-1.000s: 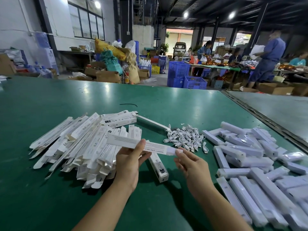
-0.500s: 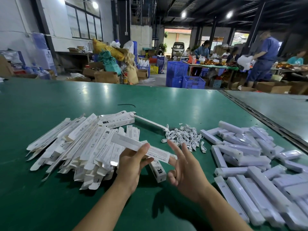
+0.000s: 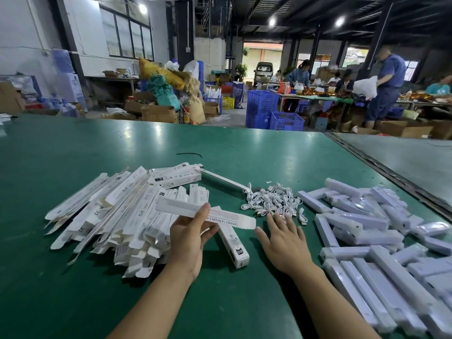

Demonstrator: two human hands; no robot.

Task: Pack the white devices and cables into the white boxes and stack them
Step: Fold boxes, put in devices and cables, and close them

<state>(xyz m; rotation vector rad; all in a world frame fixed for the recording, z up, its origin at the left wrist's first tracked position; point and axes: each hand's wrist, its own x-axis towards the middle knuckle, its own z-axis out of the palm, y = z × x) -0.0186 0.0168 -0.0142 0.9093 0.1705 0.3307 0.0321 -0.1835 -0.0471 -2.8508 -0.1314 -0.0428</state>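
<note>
Boxes (image 3: 110, 216) lie flat in 1 heap on the green table (image 3: 73, 148); the left hand (image 3: 188, 241) pinches 1 white box (image 3: 181, 207) just above it. The right hand (image 3: 283, 243), fingers spread, holds nothing at the near edge of 1 cable pile (image 3: 271, 200), beside 1 device pile (image 3: 362, 231).

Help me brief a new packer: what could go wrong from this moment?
1. The cables lie in a tangled heap; the open right hand, fingertips at its edge, could lift several at once.
2. The left hand alone grips the long box near its middle, open flap unsupported; it might bend or slip.
3. The devices are piled loosely crisscross; pulling one may shift others.
</note>
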